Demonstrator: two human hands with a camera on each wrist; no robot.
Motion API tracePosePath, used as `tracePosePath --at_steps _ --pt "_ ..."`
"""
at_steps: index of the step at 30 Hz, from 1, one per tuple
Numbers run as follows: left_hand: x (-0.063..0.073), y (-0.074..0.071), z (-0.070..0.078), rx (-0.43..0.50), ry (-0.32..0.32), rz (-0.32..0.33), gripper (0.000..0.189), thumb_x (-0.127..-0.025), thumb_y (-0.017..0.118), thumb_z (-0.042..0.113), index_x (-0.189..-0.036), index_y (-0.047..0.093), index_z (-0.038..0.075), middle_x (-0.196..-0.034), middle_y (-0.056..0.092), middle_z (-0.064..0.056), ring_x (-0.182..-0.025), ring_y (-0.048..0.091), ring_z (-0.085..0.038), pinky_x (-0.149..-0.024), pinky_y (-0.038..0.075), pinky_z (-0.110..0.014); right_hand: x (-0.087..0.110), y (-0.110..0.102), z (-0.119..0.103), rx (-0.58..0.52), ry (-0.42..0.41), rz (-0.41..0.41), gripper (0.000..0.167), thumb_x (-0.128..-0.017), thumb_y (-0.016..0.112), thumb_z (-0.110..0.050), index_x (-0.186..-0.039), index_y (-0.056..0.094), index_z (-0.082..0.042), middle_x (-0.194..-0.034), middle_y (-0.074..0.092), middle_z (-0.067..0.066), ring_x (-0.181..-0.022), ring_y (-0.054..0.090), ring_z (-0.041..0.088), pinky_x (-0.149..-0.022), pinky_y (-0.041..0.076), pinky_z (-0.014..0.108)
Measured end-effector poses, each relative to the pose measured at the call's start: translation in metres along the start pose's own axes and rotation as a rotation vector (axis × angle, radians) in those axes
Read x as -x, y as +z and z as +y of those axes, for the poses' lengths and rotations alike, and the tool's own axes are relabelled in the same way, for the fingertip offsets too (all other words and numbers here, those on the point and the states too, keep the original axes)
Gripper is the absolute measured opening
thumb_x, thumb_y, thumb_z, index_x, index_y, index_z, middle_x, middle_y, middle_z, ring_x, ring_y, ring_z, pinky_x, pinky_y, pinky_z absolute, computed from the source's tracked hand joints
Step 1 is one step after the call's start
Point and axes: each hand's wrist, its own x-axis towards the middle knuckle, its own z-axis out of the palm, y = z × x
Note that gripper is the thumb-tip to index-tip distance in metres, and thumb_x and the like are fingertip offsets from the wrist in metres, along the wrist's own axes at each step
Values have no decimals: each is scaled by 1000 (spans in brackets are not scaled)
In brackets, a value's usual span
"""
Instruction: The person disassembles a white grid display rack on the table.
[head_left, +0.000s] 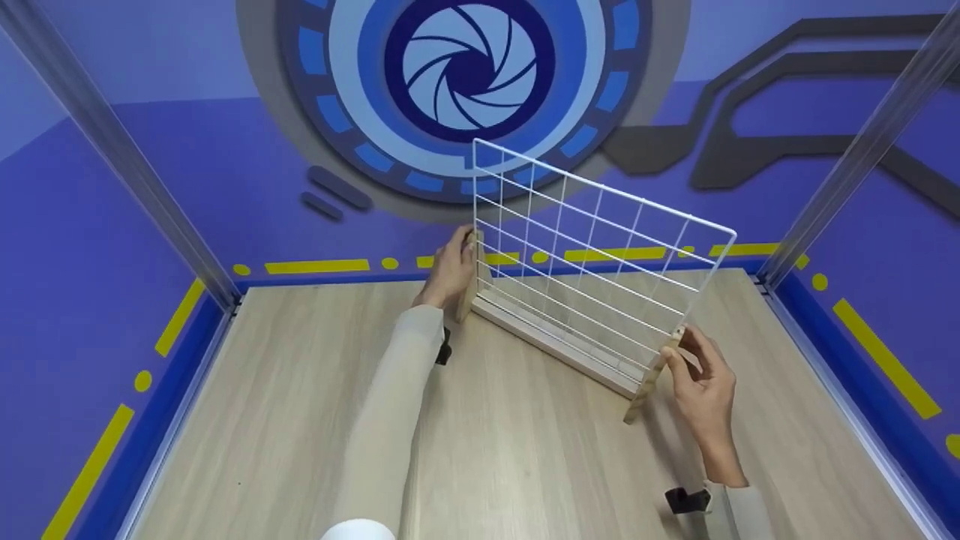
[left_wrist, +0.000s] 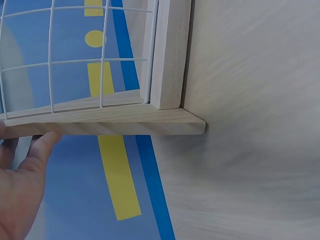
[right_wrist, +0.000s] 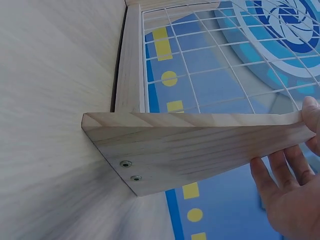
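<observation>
A white wire grid panel (head_left: 604,185) stands upright in a wooden frame on the table, angled with its right end nearer me. A pale wooden bar (head_left: 555,347) runs along the bottom, between two wooden end boards. My left hand (head_left: 450,270) grips the upper part of the left end board (left_wrist: 125,125), its fingertips partly hidden in the head view. The upper part of the right end board (right_wrist: 200,142) is pinched between the thumb and fingers of my right hand (head_left: 705,386). Two screw heads (right_wrist: 126,164) show low on that board's outer face.
The light wood-grain table (head_left: 300,420) is bounded by blue-purple printed walls (head_left: 172,180) with yellow markings. Metal posts rise at the two back corners. A white rounded object (head_left: 358,529) shows at the bottom edge, and black pieces sit at both wrists.
</observation>
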Motion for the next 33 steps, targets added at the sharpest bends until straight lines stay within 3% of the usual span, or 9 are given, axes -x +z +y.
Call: tracePosePath --at_steps 13,20,28,33 --pt "-13 25 16 22 37 -14 41 -115 42 11 -155 48 7 -154 58 -21 -141 57 -37 -122 44 -48 15 -15 -5 6 -60 78 53 -87 71 24 -138 61 15 -119 69 -6 -115 69 3 -96 56 14" --pt "-19 38 24 61 24 -14 42 -113 42 7 -155 48 6 -155 57 -20 -144 54 -38 -124 41 -48 21 -18 -9 10 -58 111 53 -84 72 25 -136 63 15 -116 70 -4 -112 70 5 -97 57 18" --pt "-24 57 32 153 -23 -68 48 -114 40 7 -162 40 8 -160 51 -19 -148 50 -33 -126 38 -43 28 -23 -8 44 -56 154 53 -81 72 29 -133 61 20 -113 69 -5 -108 70 3 -95 58 17" --pt "-28 60 36 148 -15 -70 47 -114 40 7 -161 41 7 -161 50 -18 -148 50 -32 -126 38 -43 30 -24 -11 57 -56 167 52 -81 72 28 -132 62 20 -113 69 -6 -107 70 4 -95 58 18"
